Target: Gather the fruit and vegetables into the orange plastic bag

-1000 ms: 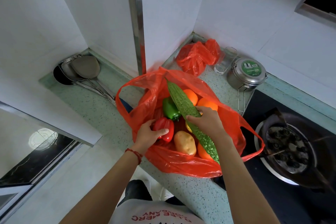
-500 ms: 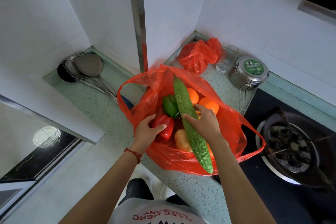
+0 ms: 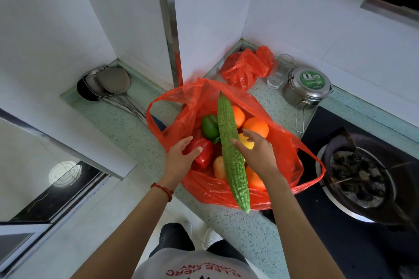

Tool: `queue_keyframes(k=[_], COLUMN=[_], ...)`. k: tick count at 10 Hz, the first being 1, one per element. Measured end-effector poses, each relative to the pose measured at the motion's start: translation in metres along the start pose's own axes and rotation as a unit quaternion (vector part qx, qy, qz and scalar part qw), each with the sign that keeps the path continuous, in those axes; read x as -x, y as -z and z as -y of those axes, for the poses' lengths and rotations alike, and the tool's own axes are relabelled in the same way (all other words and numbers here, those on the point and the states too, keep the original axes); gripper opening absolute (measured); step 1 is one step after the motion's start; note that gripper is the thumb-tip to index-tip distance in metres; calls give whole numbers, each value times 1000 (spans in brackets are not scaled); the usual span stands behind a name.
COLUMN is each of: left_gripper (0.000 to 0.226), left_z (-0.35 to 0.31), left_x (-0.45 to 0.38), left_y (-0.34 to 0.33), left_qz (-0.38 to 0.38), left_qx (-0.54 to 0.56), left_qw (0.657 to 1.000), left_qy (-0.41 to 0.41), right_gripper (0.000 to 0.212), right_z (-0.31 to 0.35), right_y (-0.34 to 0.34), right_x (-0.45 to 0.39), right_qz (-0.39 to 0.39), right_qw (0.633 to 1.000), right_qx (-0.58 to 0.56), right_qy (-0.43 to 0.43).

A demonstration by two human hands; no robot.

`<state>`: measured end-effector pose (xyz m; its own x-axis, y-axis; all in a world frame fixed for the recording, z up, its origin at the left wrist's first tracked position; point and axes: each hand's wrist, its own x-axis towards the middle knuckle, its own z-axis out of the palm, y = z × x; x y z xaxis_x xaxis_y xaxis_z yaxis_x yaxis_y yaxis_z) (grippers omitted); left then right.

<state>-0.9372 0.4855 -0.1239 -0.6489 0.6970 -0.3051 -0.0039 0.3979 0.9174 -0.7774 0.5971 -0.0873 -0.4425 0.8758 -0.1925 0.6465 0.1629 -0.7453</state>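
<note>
Upper left of the frame: metal ladles [image 3: 108, 85] lie in a heap on the speckled green bench [image 3: 127, 129], handles running toward the middle.

Centre: orange plastic bag [image 3: 199, 99] sits on the bench, mouth spread wide. Inside, from left: red pepper [image 3: 203, 154], green pepper [image 3: 209, 127], a potato [image 3: 218, 169], two oranges [image 3: 256, 125] at the back, another orange low by the near rim, a yellow fruit partly hidden behind the right hand.

Left hand [image 3: 179, 159], red cord at the wrist, is at the bag's near-left rim, fingers loosely spread, thumb lying on the red pepper. Whether it pinches the plastic, cannot tell.

A long bitter gourd [image 3: 230, 149] lies across the open bag, its tip at the far rim, its near end sticking out past the near rim over the bench.

Right hand [image 3: 256, 154] is just right of the gourd, fingers straight and fanned, fingertips at the gourd's side; nothing clasped.

Upper centre-right: a second, crumpled orange bag [image 3: 246, 67] in the corner, a clear glass [image 3: 277, 75] beside it, then a steel lidded tin [image 3: 308, 87] with a green label.

Right edge: black hob with a burner [image 3: 358, 174].
</note>
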Motion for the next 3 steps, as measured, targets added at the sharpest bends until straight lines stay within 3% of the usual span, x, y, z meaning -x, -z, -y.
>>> queue_keyframes(k=[3], left_gripper=[44], left_z=[-12], left_x=[18], left_y=[-10], left_qz=[-15], left_qx=[-161], left_qw=[981], left_qy=[-108], right_gripper=[55], right_z=[-24], right_y=[11], right_x=[26], right_qz=[-26], right_qw=[998], right_qx=[48], right_qy=[17])
